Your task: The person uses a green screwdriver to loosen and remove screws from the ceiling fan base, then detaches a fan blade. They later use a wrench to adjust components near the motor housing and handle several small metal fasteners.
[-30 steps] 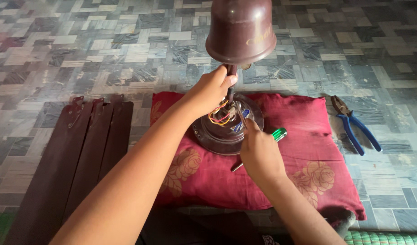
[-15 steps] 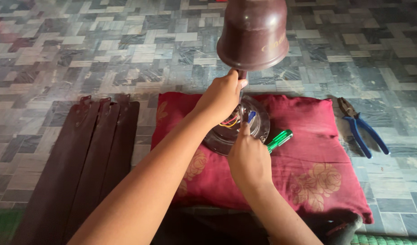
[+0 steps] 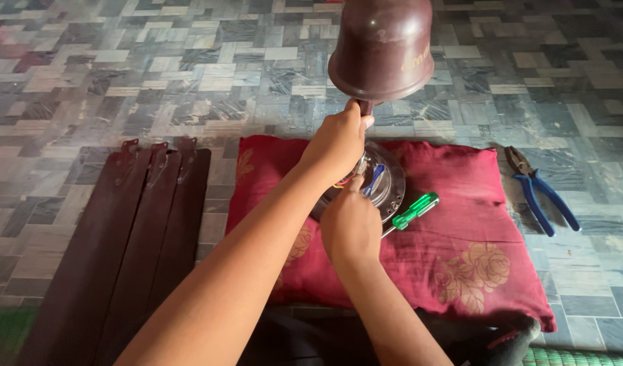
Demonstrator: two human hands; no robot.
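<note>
Left hand [image 3: 338,142]: closed around the thin rod just under the brown bell-shaped cover [image 3: 382,47]; rod almost wholly hidden by the fingers. Cover held upright above the rest, top edge cut off by the frame.

Right hand [image 3: 352,227]: back of hand toward camera, fingertips pressed in among the wires [image 3: 374,179] at the rim of the motor housing [image 3: 391,183]; grip partly closed, whether pinching a wire or only touching not discernible.

Motor housing: round, dark, shiny metal rim, resting on the red cushion [image 3: 460,224]; left half concealed behind both hands. Wires: blue strand clear, a red-orange loop barely visible under the left wrist, others too tangled to sort.

Screwdriver [image 3: 413,211]: green translucent handle, lying on the cushion just beside the housing; shaft tip lost behind the right hand.

Red cushion: floral print, on the tiled floor [image 3: 155,74]; near edge overlapped by dark cloth.

Pliers [image 3: 538,190]: blue handles, on the floor right of the cushion, apart from it.

Fan blades [image 3: 132,230]: three, dark brown, laid side by side left of the cushion; lower ends cut off.
</note>
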